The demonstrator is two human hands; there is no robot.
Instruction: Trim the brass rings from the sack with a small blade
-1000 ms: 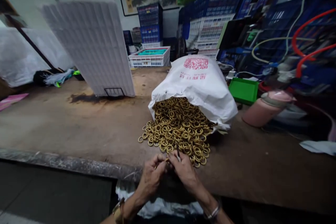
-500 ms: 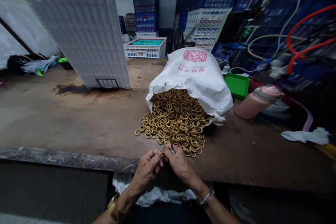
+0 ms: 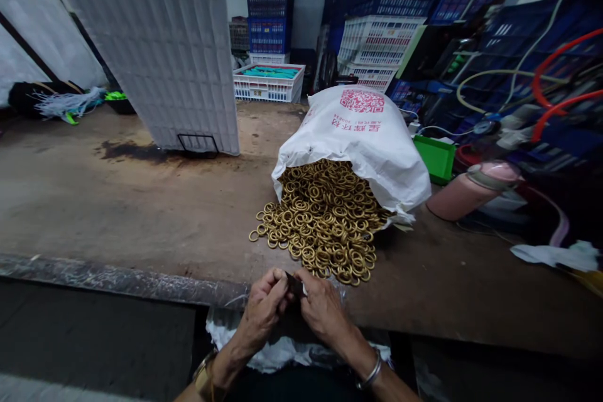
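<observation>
Pinching a dark, slim tool (image 3: 294, 285), the right hand (image 3: 325, 309) is keeping its fingers closed; the left hand (image 3: 266, 303) is meeting it at the tool's far end, thumb and finger pressed together, though what they are pinching is hidden and cannot be told; behind the grip, a gold-coloured band (image 3: 205, 378) is circling the left wrist. Just beyond the grip, brass-coloured rings (image 3: 325, 226) are lying heaped on the workbench (image 3: 141, 213), reaching back into the mouth of a white sack (image 3: 351, 138); the sack is showing red print upside down: a QR code, large characters seemingly reading 星辉环材, and a smaller line ending in 300834. Farther out to the right, a pink bottle (image 3: 471, 195) is leaning near a green tray (image 3: 436, 160); well beyond the grip, blue crates (image 3: 268, 5) are bearing yellow labels too small to read.
</observation>
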